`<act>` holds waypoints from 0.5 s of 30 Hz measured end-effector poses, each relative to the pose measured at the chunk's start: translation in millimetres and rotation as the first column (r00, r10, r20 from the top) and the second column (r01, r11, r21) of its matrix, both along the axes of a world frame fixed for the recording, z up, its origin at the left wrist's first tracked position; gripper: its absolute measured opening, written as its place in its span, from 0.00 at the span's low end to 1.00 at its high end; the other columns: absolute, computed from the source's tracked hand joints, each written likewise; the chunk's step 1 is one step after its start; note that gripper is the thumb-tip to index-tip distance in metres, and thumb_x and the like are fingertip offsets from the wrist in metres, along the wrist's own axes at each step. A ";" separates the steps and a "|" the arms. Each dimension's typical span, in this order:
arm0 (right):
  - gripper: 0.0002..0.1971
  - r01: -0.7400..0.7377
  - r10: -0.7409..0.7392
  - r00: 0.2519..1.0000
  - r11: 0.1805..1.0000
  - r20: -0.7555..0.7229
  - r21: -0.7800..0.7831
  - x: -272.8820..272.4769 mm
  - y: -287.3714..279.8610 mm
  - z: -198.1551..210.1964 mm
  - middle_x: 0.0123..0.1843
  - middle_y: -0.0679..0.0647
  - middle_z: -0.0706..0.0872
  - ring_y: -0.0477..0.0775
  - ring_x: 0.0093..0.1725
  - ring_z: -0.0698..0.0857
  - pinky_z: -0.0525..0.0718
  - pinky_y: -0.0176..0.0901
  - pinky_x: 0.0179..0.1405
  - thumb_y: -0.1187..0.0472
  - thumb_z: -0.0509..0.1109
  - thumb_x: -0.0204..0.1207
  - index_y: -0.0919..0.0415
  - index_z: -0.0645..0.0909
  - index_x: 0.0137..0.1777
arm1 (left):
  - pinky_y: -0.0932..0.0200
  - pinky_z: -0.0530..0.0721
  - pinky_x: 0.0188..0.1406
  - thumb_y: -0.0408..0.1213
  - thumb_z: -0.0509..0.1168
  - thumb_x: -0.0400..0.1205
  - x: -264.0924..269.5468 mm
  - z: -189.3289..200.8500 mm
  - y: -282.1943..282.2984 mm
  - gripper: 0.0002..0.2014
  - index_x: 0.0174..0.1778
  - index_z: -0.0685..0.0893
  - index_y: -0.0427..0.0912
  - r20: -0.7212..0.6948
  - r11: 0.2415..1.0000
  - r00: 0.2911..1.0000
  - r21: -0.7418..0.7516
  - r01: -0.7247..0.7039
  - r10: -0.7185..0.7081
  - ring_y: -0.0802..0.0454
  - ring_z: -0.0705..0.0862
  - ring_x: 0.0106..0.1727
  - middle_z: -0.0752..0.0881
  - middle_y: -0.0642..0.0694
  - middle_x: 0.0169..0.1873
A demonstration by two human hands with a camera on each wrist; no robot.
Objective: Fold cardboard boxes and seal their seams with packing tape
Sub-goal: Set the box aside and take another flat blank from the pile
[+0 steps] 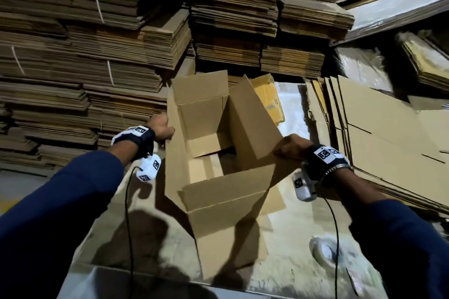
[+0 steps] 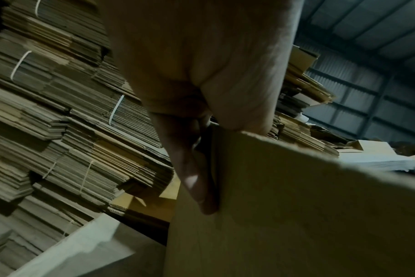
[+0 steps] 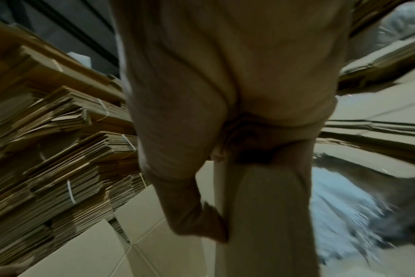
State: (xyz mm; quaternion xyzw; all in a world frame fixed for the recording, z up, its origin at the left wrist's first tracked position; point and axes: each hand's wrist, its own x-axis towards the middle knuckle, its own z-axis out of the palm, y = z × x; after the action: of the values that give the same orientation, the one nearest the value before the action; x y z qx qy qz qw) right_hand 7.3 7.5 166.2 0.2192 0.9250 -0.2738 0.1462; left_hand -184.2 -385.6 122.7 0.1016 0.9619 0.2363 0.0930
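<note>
1. Closest to me on the tabletop (image 1: 291, 272), near its front right corner, I see a roll of tape (image 1: 324, 251) lying flat, well apart from both hands
2. The box (image 1: 218, 192) stands open-topped near the middle of the tabletop, tilted, with its flaps up; through the open top I can see flaps folded in at the bottom
3. My left hand (image 1: 163, 128) grips the left flap of the box at its top edge; in the left wrist view the fingers (image 2: 192, 180) curl over the cardboard edge, with the box (image 2: 296, 206) wall below them
4. My right hand (image 1: 290, 147) pinches the right flap at its corner; in the right wrist view the thumb (image 3: 197, 215) presses on one side of the cardboard (image 3: 261, 215) and the fingers wrap behind it
5. A pile of flat cardboard sheets (image 1: 379, 133) lies on the right side of the tabletop, just beside the right hand
6. Beyond the far edge, tied stacks of flat boxes (image 1: 80, 56) rise like a wall, left and middle, seen also in the left wrist view (image 2: 59, 131)
</note>
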 end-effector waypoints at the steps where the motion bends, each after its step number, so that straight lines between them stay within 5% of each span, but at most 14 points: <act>1: 0.10 -0.012 0.013 0.998 1.000 0.061 -0.011 9.9 -2.2 -2.2 0.55 0.60 0.94 0.61 0.52 0.93 0.92 0.53 0.56 0.57 0.81 0.75 0.58 0.93 0.54 | 0.51 0.88 0.42 0.35 0.71 0.81 -3.5 -0.2 -2.0 0.13 0.58 0.78 0.38 -0.011 1.000 1.000 -0.009 0.001 -0.001 0.39 0.88 0.49 0.88 0.40 0.51; 5: 0.10 -0.015 0.013 0.980 1.000 0.199 0.006 41.4 -11.8 -17.6 0.47 0.55 0.95 0.56 0.45 0.93 0.92 0.48 0.53 0.50 0.82 0.70 0.53 0.94 0.48 | 0.52 0.86 0.39 0.35 0.70 0.81 -18.4 -2.0 -8.1 0.12 0.59 0.78 0.41 -0.049 0.999 0.999 -0.049 0.001 -0.003 0.39 0.88 0.46 0.88 0.36 0.54; 9: 0.08 -0.017 -0.003 0.956 0.998 0.293 0.065 53.9 -21.7 -31.6 0.31 0.49 0.87 0.50 0.31 0.83 0.80 0.37 0.34 0.49 0.81 0.69 0.53 0.92 0.38 | 0.41 0.82 0.66 0.40 0.67 0.86 -21.2 -29.3 -5.1 0.21 0.74 0.76 0.38 -0.060 0.993 0.997 -0.115 0.036 -0.043 0.29 0.82 0.67 0.85 0.30 0.68; 12: 0.13 0.040 -0.045 0.941 0.999 0.335 0.023 56.1 -17.7 -39.2 0.30 0.51 0.88 0.53 0.29 0.82 0.80 0.39 0.35 0.49 0.83 0.62 0.59 0.93 0.38 | 0.33 0.74 0.77 0.45 0.66 0.87 -20.0 -45.1 -4.6 0.26 0.79 0.69 0.44 -0.046 0.994 0.997 -0.092 0.061 -0.065 0.27 0.80 0.71 0.85 0.32 0.70; 15: 0.12 0.061 -0.081 0.943 0.996 0.324 0.071 56.2 -12.7 -44.9 0.29 0.51 0.89 0.54 0.30 0.84 0.81 0.39 0.35 0.48 0.83 0.62 0.56 0.92 0.32 | 0.29 0.69 0.82 0.54 0.72 0.84 -1.1 -36.0 -10.0 0.45 0.90 0.52 0.50 -0.025 0.982 0.990 -0.128 0.137 -0.142 0.29 0.76 0.80 0.75 0.34 0.82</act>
State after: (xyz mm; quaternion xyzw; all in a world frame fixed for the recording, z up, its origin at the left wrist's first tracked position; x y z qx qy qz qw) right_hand 63.6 -5.1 121.3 0.2988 0.8873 -0.2112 0.2807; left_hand -185.2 -395.5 86.7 0.1667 0.9668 0.1663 0.0991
